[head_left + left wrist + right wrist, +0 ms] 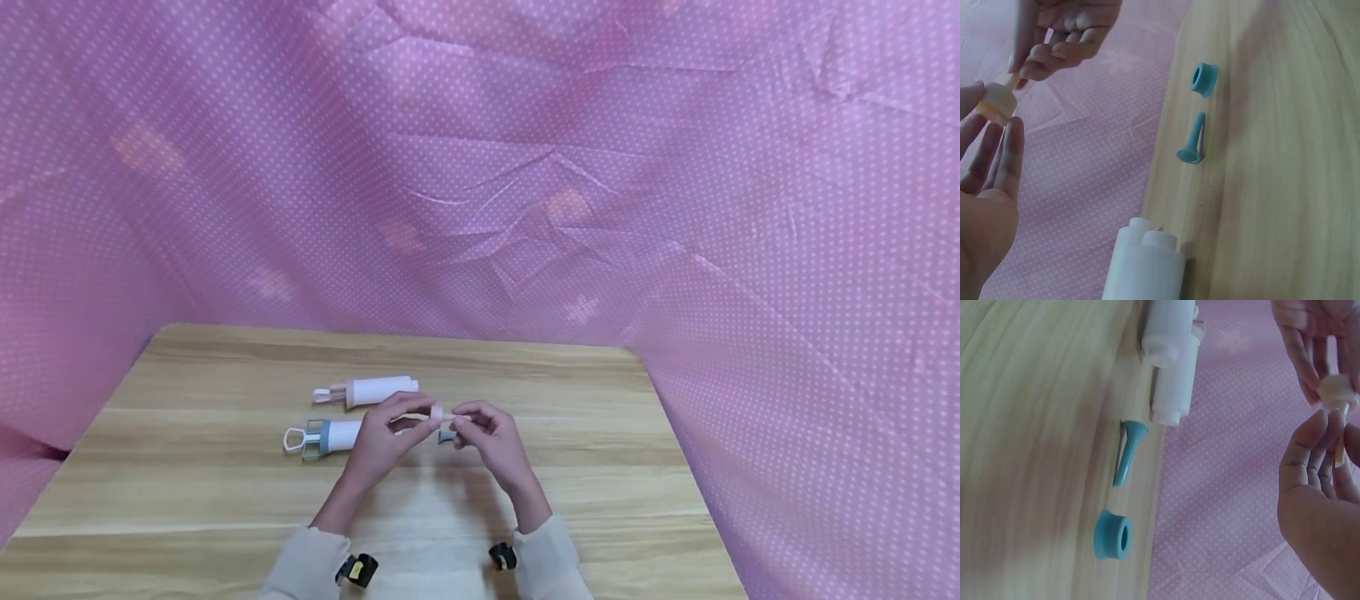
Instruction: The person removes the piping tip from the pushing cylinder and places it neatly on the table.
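Over the middle of the table, my left hand [378, 442] pinches a cream, cap-like piece [999, 103] between thumb and fingers. A thin cream stem [1340, 451] runs from that piece, and my right hand [497, 446] grips it with thumb and fingertips. Both hands are close together, the stem lined up with the cap-like piece. Below them on the table lie a teal stem with a flared end [1192, 145] and a short teal flanged ring [1112, 535]. In the head view the right fingers hide part of these teal pieces.
Left of my hands lie two white cylinders. The far one [378, 390] has a beige collar and a white handle; the near one [342, 435] has a teal collar and frame, partly behind my left hand. Pink dotted cloth [480, 208] hangs around the wooden table [225, 508].
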The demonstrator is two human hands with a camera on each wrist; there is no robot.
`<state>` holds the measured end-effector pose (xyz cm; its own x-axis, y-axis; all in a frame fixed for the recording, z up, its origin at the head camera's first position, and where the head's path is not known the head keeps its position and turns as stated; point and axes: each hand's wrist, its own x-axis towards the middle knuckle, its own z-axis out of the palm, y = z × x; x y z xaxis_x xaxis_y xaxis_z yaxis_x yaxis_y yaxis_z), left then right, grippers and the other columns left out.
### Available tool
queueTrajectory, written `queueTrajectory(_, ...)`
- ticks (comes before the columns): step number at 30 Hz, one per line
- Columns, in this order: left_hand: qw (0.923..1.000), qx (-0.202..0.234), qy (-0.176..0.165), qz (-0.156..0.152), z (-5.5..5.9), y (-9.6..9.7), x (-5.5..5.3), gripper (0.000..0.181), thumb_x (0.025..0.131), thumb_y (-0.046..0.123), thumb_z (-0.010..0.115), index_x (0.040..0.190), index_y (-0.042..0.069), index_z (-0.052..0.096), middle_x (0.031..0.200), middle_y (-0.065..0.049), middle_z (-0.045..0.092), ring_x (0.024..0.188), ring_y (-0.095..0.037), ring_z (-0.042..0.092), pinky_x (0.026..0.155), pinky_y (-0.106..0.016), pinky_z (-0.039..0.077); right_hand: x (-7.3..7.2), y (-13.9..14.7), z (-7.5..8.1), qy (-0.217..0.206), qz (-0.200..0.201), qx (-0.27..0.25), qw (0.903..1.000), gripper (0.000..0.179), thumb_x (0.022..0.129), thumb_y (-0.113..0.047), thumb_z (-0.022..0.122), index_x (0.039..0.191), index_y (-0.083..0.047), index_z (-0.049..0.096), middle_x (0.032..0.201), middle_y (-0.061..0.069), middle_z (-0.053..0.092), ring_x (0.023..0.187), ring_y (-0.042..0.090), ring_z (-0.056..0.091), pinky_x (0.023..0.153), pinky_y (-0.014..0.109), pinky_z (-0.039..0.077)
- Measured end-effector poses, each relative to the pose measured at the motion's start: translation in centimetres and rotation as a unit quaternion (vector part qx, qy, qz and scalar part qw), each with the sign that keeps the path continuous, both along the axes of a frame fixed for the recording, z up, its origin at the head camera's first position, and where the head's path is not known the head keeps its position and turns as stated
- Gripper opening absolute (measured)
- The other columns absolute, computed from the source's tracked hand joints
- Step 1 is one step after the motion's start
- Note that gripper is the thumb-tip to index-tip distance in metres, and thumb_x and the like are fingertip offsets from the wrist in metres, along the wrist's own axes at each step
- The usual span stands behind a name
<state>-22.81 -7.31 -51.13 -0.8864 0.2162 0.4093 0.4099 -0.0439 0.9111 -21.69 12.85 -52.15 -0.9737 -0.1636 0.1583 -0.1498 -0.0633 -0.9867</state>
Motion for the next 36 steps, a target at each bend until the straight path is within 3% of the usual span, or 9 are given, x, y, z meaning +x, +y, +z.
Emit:
queueTrajectory(3, 0.9998, 0.003, 0.005, 0.018, 0.1, 0.1, 0.1, 0.028, 0.087, -0.005, 0.076, 0.114, -0.007, 0.072, 0.118, -0.025, 0.066, 0.103, -0.022, 0.067, 0.088, -0.044, 0.058, 0.1, 0.3, 0.2, -0.006, -0.011, -0.020, 0.9997, 0.023, 0.098, 0.000, 0.063, 0.114, 0.017, 0.059, 0.087, 0.006, 0.069, 0.075, 0.013, 0.067, 0.072, 0.028, 0.060)
queueTrajectory(6, 0.9994, 0.009, 0.002, 0.032, -0.6, 0.2, -0.2, 0.030, 0.087, -0.004, 0.077, 0.116, -0.006, 0.072, 0.120, -0.023, 0.068, 0.104, -0.016, 0.068, 0.088, -0.040, 0.058, 0.0, 0.5, 0.4, -0.010, -0.015, -0.038, 0.9991, 0.024, 0.099, 0.000, 0.063, 0.113, 0.018, 0.057, 0.090, 0.009, 0.071, 0.077, 0.014, 0.068, 0.072, 0.028, 0.060)
queueTrajectory(11, 0.9989, 0.032, 0.008, 0.034, -2.0, 0.2, -1.0, 0.032, 0.085, -0.003, 0.079, 0.116, -0.004, 0.073, 0.119, -0.018, 0.071, 0.103, -0.009, 0.068, 0.084, -0.028, 0.058, -0.1, 0.8, 0.5, -0.003, -0.020, -0.042, 0.9989, 0.024, 0.099, -0.003, 0.063, 0.111, 0.016, 0.057, 0.091, 0.009, 0.071, 0.075, 0.014, 0.068, 0.071, 0.028, 0.060)
queueTrajectory(15, 0.9979, 0.048, 0.027, 0.034, -2.5, 0.1, -1.2, 0.032, 0.084, -0.004, 0.079, 0.115, -0.003, 0.074, 0.119, -0.021, 0.070, 0.102, -0.009, 0.069, 0.081, -0.025, 0.059, -0.3, 0.9, 0.5, 0.007, -0.020, -0.033, 0.9992, 0.024, 0.099, -0.003, 0.064, 0.109, 0.018, 0.057, 0.084, 0.003, 0.067, 0.072, 0.012, 0.064, 0.069, 0.028, 0.058)
queueTrajectory(29, 0.9976, 0.042, 0.033, 0.044, -3.0, 0.4, -0.7, 0.028, 0.085, -0.001, 0.078, 0.113, -0.001, 0.075, 0.115, -0.015, 0.073, 0.105, -0.010, 0.068, 0.082, -0.020, 0.057, -0.1, -0.1, 0.0, -0.014, 0.011, -0.077, 0.9968, 0.026, 0.099, 0.005, 0.058, 0.112, 0.025, 0.048, 0.090, 0.008, 0.066, 0.079, 0.012, 0.065, 0.081, 0.033, 0.060)
queueTrajectory(36, 0.9983, 0.035, 0.024, 0.042, -3.0, 0.5, -0.6, 0.029, 0.085, 0.001, 0.079, 0.113, -0.001, 0.075, 0.116, -0.016, 0.072, 0.105, -0.010, 0.068, 0.081, -0.023, 0.058, 0.1, -0.4, 0.0, -0.030, 0.012, -0.092, 0.9952, 0.020, 0.099, 0.008, 0.055, 0.110, 0.024, 0.049, 0.088, 0.005, 0.066, 0.078, 0.012, 0.064, 0.077, 0.027, 0.059)
